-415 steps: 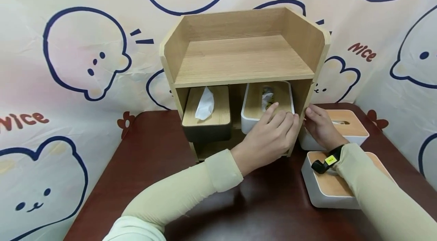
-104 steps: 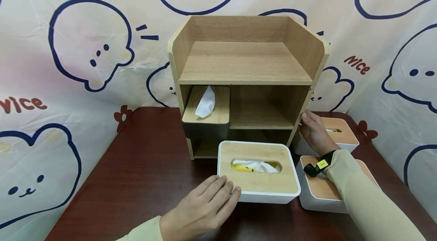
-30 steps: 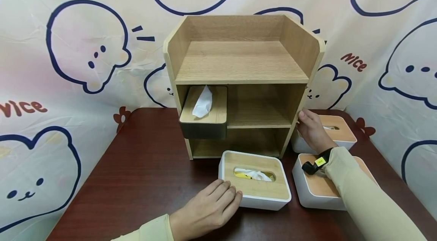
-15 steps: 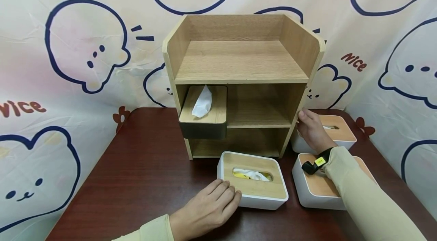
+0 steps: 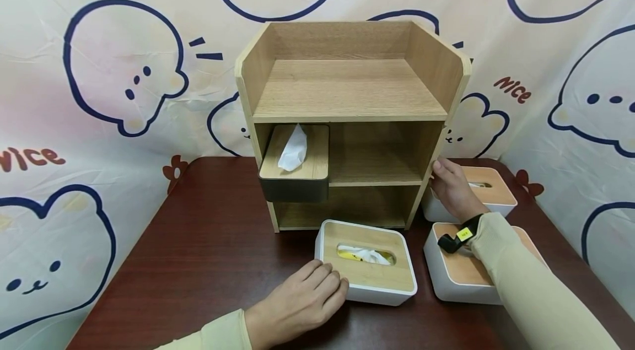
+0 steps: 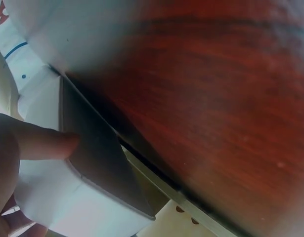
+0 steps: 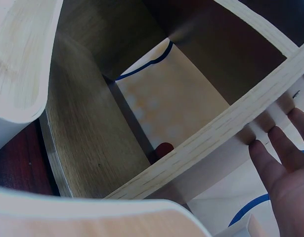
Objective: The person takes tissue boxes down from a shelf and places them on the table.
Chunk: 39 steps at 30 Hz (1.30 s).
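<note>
My left hand [image 5: 302,303] grips the near left corner of a white tissue box [image 5: 382,278] with a pale wooden lid; white tissue and a yellow pack show in its slot. In the left wrist view the thumb [image 6: 48,143] lies against the box's grey underside [image 6: 100,153], and the box is tilted in front of the shelf. My right hand [image 5: 458,190] touches the right side panel of the wooden shelf [image 5: 347,85]. Its extended fingertips meet the panel's outer face in the right wrist view; the thumb is hidden there.
A black tissue box [image 5: 297,190] with a wooden lid and raised tissue juts from the shelf's middle left. Two white boxes, a rear one [image 5: 496,187] and a front one [image 5: 453,278], stand right of the shelf on the dark red table [image 5: 198,262]. Patterned cloth [image 5: 124,118] surrounds it.
The white tissue box was in the shelf's middle right 13.8 s ago; the left hand has brought it out and lower in front. Lately it shifts slightly left. The right hand stays on the panel.
</note>
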Tool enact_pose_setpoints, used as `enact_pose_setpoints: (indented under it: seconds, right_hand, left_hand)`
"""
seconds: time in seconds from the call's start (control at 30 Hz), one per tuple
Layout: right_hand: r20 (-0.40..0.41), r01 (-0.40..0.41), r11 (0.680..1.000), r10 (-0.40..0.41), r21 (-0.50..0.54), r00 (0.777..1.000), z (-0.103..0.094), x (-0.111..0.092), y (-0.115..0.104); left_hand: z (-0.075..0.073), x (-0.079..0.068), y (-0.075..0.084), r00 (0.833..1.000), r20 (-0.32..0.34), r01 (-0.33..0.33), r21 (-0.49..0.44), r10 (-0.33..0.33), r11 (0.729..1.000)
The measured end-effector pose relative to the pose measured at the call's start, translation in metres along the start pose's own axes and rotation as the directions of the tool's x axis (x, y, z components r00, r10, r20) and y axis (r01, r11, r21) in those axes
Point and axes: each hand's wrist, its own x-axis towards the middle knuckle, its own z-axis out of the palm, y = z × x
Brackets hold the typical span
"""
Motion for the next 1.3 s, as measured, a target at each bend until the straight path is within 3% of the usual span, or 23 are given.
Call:
enact_pose_setpoints:
  seconds: [0.5, 0.93, 1.3]
  right_hand:
    - [-0.011, -0.026, 0.999, 0.025, -0.02, 1.0, -0.001, 0.001, -0.002]
    - [-0.009, -0.016, 0.999, 0.016, -0.038, 1.0, -0.003, 0.0, -0.005]
    - [0.0, -0.023, 1.0, 0.023, -0.014, 1.0, -0.001, 0.0, -0.003]
  left_hand:
    - [-0.009, 0.008, -0.006, 0.998, 0.054, -0.043, 0.033, 0.041, 0.999]
    - [0.019, -0.006, 0.004, 0.989, 0.136, -0.063, 0.02, 0.06, 0.998]
    - [0.019, -0.01, 0.006, 0.982, 0.173, -0.087, 0.041, 0.079, 0.995]
